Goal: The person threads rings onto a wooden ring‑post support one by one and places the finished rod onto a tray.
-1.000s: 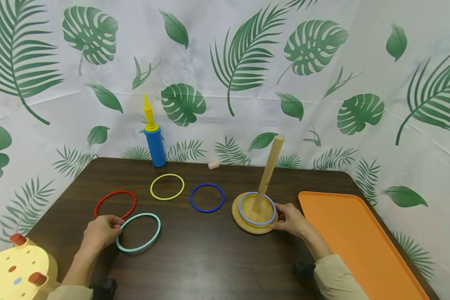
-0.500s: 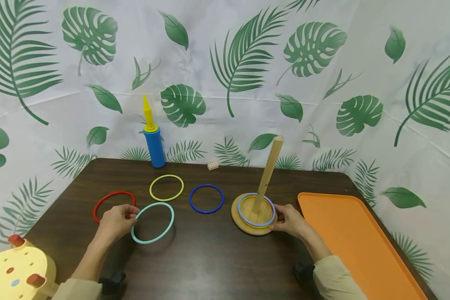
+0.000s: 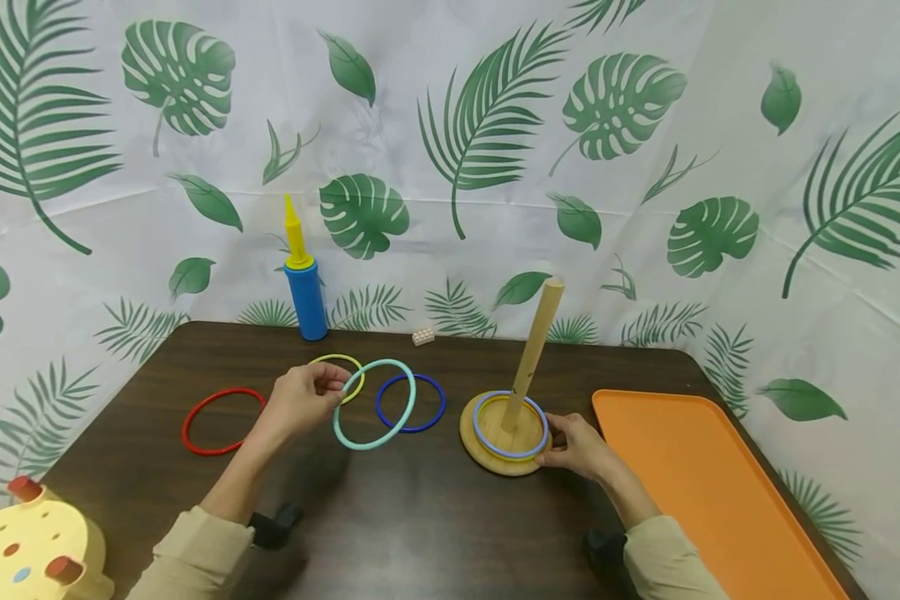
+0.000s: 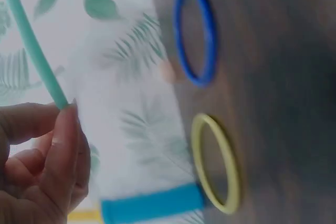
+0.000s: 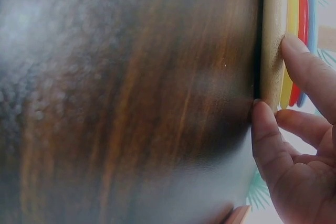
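Note:
My left hand (image 3: 303, 402) pinches the left edge of a turquoise ring (image 4: 38, 51), raised and tilted above the table. In the head view it overlaps the yellow ring (image 3: 336, 357) and blue ring (image 3: 443, 400) lying behind it. A red ring (image 3: 210, 453) lies on the table left of my forearm. At right stands a wooden ring-toss stand (image 3: 534, 350) with an upright peg and a round base. Around the peg are stacked yellow (image 5: 292, 3), red (image 5: 302, 3) and light-blue (image 5: 312, 3) rings. My right hand (image 3: 581, 450) grips the base's right rim between thumb and fingers.
An orange tray (image 3: 705, 483) lies along the right side of the table. Toward the back stand a blue-and-yellow hand pump (image 3: 307, 300) and a small pale toy brick (image 3: 423, 337). A yellow spotted toy with red pegs (image 3: 30, 550) fills the lower left corner.
My left hand has carried the turquoise ring up and to the right, past the red ring toward the blue one, tilting it more upright. My right hand stays on the base.

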A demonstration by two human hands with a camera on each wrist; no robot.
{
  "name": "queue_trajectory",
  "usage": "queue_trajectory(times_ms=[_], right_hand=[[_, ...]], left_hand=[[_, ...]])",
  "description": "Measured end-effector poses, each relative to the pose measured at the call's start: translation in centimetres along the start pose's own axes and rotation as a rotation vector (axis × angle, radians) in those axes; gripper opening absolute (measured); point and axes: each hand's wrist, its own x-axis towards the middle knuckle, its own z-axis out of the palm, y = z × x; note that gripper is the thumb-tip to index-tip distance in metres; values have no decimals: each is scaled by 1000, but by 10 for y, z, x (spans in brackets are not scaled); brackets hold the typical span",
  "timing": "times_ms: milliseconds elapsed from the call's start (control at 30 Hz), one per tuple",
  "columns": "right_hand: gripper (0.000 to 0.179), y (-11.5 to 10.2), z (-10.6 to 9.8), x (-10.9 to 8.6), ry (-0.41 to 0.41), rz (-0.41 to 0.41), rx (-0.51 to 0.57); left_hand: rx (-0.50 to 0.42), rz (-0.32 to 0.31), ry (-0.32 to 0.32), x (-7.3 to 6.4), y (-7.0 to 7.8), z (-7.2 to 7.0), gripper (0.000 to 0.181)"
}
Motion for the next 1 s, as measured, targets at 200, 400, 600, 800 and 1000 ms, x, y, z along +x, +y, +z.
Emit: queue_trajectory(times_ms=[200,400,600,800,1000], right_hand=[[59,0,1,-1,9,1,-10],[61,1,1,-2,15,10,-18],[62,3,1,-1,19,10,-27],[62,3,0,-1,7,-1,-8],[58,2,1,-1,7,-21,0]], left_hand=[[-135,95,7,14,40,11,21],[-293,159,9,25,77,22,22],[-393,227,23,30,107,32,21],[-442,235,1,37,127,45,21],[-461,252,-21,45,142,59,20]])
